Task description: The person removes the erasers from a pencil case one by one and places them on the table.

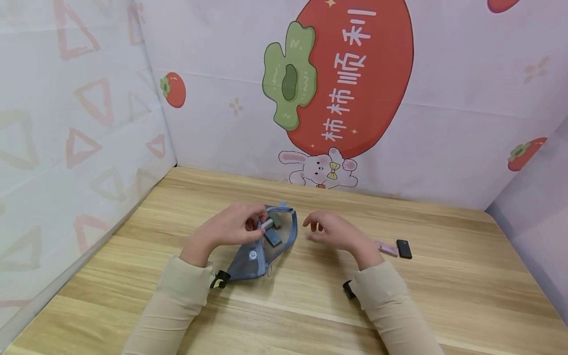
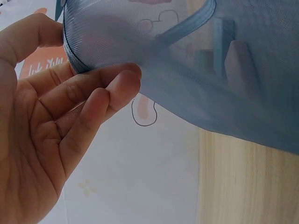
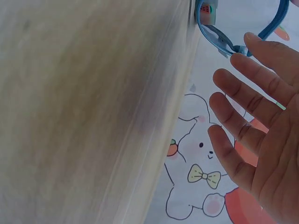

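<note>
In left grip [image 1: 231, 226], blue mesh pouch [image 1: 245, 262] held by rim.

left hand [image 1: 231, 226] – grips blue pouch [image 1: 245, 262] | right hand [image 1: 334, 230] – just beside

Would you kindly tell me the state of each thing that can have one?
Mesh pouch: open at the mouth
Blue block: inside the pouch
Green block: inside the pouch
Left hand: gripping the pouch's edge
Right hand: empty, fingers relaxed
Pink block: lying on the table
Black block: lying on the table
</note>
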A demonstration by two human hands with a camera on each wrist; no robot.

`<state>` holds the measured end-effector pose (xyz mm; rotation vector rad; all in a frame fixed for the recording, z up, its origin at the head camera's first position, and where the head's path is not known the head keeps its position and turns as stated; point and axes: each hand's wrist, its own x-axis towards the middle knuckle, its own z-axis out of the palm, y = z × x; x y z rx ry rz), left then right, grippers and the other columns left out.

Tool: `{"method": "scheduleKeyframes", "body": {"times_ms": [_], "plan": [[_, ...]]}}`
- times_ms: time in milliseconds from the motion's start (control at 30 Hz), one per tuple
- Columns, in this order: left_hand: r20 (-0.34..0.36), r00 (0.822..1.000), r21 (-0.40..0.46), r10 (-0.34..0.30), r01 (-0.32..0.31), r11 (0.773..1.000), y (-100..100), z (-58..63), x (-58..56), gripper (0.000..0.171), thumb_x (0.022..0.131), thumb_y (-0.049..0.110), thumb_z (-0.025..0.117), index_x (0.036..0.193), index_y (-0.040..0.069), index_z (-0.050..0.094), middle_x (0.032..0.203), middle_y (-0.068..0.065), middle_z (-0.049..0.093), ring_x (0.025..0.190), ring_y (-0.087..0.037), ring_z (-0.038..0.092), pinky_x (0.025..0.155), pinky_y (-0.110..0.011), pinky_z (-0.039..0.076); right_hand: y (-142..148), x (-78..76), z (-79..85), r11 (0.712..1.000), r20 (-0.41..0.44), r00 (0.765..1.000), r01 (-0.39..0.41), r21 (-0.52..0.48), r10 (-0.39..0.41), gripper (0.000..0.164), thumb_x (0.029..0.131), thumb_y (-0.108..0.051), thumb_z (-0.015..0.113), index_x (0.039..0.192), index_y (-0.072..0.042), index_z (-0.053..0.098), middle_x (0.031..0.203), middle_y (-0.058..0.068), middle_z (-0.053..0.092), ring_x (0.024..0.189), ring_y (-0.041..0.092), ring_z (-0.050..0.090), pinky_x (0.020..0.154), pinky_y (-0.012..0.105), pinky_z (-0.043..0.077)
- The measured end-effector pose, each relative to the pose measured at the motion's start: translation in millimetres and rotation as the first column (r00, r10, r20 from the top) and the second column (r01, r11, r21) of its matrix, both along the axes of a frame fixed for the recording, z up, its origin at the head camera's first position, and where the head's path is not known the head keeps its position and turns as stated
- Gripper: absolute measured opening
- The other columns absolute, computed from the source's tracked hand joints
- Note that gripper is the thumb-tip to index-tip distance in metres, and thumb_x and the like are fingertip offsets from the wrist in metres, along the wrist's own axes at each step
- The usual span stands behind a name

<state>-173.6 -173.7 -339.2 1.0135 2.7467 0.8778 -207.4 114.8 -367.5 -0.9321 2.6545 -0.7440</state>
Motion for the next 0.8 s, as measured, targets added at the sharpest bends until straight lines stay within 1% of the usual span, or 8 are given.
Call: {"method": "scheduleKeyframes", "body": {"times_ms": [300,400,533,667,800], "plan": [[-0.008,1.0,0.005,-0.006,0.006,1.0,0,-0.7,-0.9,0.012,0.085,0.015,0.062,0.095,0.009,0.058,0.069,0.008,0.063,0.065,-0.004,0.059,0.064,-0.023,0.052,-13,-1.5,-3.8,0.999,0.007,0.999,-0.031,-0.004,0.031,0.025,0.091,-0.014,0.07,0.115,-0.006,0.068,0.094,0.003,0.066,0.088,0.019,0.057,0.078,0.03,0.05],[-0.008,1.0,0.006,-0.008,0.008,1.0,0,-0.8,-1.0,0.011,0.086,0.015,0.062,0.095,0.01,0.058,0.068,0.008,0.062,0.064,-0.003,0.059,0.065,-0.023,0.052,-18,-0.8,-3.2,0.999,0.034,0.999,-0.031,-0.009,0.031,0.025,0.091,-0.013,0.069,0.115,-0.008,0.069,0.095,0.003,0.065,0.088,0.018,0.057,0.078,0.03,0.05],[0.0,1.0,0.008,-0.007,0.007,1.0,1,-0.1,-0.5,0.011,0.086,0.015,0.062,0.095,0.011,0.057,0.069,0.008,0.063,0.065,-0.004,0.059,0.065,-0.024,0.052,-24,0.4,-1.8,0.999,0.058,0.998,-0.037,-0.007,0.037,0.026,0.091,-0.011,0.068,0.117,-0.007,0.068,0.097,0.004,0.065,0.089,0.018,0.056,0.079,0.031,0.05],[0.004,1.0,0.006,-0.006,0.006,1.0,1,0.6,-0.3,0.012,0.087,0.016,0.063,0.096,0.009,0.058,0.07,0.007,0.063,0.065,-0.004,0.06,0.065,-0.024,0.052,-29,1.2,-1.1,0.998,0.033,0.997,-0.063,-0.005,0.063,0.025,0.091,-0.011,0.068,0.116,-0.006,0.068,0.098,0.004,0.066,0.09,0.018,0.058,0.08,0.03,0.05],[0.006,1.0,0.008,-0.01,0.01,1.0,1,0.4,-0.4,0.014,0.087,0.016,0.063,0.097,0.007,0.059,0.07,0.007,0.063,0.066,-0.004,0.06,0.065,-0.024,0.052,-33,1.6,0.3,0.997,0.03,0.996,-0.082,-0.005,0.082,0.025,0.091,-0.011,0.069,0.115,-0.006,0.068,0.098,0.005,0.067,0.088,0.018,0.058,0.079,0.029,0.05]]}}
